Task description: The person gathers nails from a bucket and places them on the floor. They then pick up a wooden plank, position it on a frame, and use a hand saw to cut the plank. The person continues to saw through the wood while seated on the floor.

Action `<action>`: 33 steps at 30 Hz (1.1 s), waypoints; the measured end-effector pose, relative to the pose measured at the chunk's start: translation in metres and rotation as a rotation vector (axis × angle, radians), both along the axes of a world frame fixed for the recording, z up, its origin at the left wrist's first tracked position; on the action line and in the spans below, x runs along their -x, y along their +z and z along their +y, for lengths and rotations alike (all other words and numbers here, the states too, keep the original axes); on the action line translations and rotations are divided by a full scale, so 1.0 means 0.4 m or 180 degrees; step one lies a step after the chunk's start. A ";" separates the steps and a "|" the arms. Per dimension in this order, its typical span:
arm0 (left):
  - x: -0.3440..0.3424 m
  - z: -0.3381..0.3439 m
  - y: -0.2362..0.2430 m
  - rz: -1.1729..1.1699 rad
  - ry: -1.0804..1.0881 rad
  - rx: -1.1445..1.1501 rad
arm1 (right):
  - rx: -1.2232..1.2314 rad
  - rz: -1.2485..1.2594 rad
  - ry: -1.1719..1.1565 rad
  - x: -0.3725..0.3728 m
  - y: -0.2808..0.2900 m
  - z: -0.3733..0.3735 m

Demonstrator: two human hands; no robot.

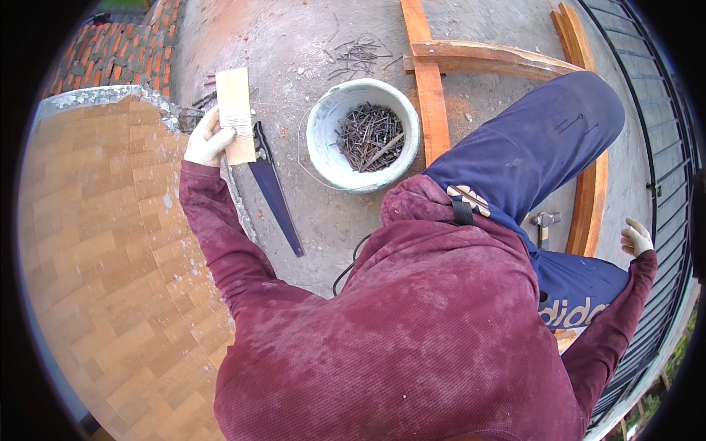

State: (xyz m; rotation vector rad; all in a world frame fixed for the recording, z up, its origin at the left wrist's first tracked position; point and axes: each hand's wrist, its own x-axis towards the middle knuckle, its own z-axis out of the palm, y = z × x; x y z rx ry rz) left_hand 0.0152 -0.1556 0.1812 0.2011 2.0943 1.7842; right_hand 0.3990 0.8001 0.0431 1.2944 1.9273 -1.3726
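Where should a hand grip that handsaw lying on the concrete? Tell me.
Grip the handsaw by its dark handle at the far end, beside the wood piece in the left hand. Come from above: it lies flat, blade pointing toward the person, handle end clear of the bucket.

Between my gloved left hand (208, 140) and the pale round bucket of rusty nails (363, 134) lies the blue-bladed handsaw (273, 192); bare concrete floor (331, 220) beside it is free. The orange wooden frame (430, 95) blocks the right.

Soft daylight, sharp, fisheye-bent dark edges
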 end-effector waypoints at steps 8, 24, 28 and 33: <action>-0.017 -0.311 0.085 0.1259 0.2047 0.0349 | -0.0101 -0.0074 0.0014 0.004 0.002 0.011; -0.139 -0.195 -0.418 -0.0746 0.1305 0.3958 | -0.0067 -0.0442 -0.0098 -0.030 0.031 0.016; -0.045 0.045 -0.348 0.0018 0.0437 0.2538 | -0.0102 -0.0559 -0.0024 -0.025 0.028 -0.011; -0.077 0.303 -0.500 -0.0114 -0.0992 0.3016 | -0.0024 -0.0379 -0.0020 -0.005 0.023 -0.008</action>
